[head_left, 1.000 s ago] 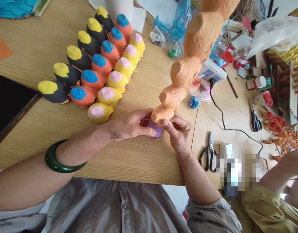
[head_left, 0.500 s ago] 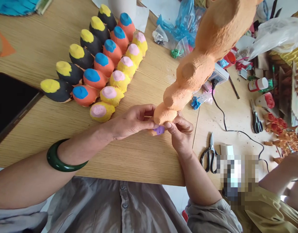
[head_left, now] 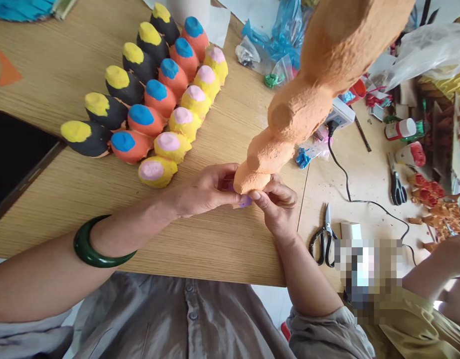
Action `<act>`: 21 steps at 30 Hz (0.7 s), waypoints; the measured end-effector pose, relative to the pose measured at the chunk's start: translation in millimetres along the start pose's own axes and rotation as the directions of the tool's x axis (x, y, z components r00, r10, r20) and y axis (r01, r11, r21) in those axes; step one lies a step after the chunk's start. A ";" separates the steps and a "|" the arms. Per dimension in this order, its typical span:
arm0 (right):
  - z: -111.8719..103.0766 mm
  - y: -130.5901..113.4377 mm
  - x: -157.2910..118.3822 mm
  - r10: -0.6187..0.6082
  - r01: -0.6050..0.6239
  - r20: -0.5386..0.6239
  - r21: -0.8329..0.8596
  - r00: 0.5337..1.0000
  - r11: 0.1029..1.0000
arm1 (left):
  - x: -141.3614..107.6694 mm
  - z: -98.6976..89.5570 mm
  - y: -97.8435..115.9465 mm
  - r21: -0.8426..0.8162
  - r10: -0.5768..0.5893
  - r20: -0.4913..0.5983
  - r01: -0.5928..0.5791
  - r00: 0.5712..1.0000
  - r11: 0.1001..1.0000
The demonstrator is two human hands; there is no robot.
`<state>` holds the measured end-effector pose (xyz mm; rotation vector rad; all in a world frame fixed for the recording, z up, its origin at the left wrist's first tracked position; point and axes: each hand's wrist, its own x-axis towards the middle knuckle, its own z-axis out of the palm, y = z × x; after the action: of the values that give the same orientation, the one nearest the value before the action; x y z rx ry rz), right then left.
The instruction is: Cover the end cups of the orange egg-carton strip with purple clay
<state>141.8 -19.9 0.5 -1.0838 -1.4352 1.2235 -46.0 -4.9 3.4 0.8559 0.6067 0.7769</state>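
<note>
A long strip of rough orange bumps [head_left: 299, 112], shaped like a row of egg-carton cups, rises from my hands toward the upper right. My left hand [head_left: 203, 192] grips its near end from the left, thumb along the lower edge. On the other side my right hand [head_left: 278, 209] is closed on the same end, thumb pressed against it. Soft purple clay [head_left: 245, 201] shows under that end, between my thumbs; the far side of the strip is hidden. Left of my hands lie joined rows of cups: black with yellow tops [head_left: 130, 85], orange-red with blue [head_left: 145, 121], yellow with pink [head_left: 185, 123].
A dark phone or tablet [head_left: 16, 164] lies at the left. Scissors [head_left: 323, 237] and a power strip [head_left: 340, 113] with a black cord [head_left: 345, 182] are on the right. Plastic bags [head_left: 286, 25] lie behind. Another person's arm [head_left: 439, 264] is at the lower right.
The near end of the orange strip has shifted slightly left and down in my hands, and its top looms a little larger. More purple shows near my left fingers.
</note>
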 end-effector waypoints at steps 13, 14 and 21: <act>-4.2 12.2 2.2 -0.010 0.014 -0.047 0.080 0.999 0.997 | -1.6 -7.1 -2.5 -0.059 0.013 -0.013 -0.014 1.000 0.998; -4.7 13.0 2.4 -0.021 0.026 -0.055 0.085 0.998 0.996 | -2.1 -5.6 -1.1 -0.066 -0.005 -0.003 0.005 1.000 0.998; -6.3 17.9 0.9 0.002 0.001 -0.069 0.051 0.998 0.999 | -6.2 1.4 4.3 -0.180 -0.161 -0.028 0.154 0.987 0.971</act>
<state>148.8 -15.9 -16.6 -1.0811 -1.3447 1.2057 -50.1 -8.6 8.7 0.6207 0.6248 0.6943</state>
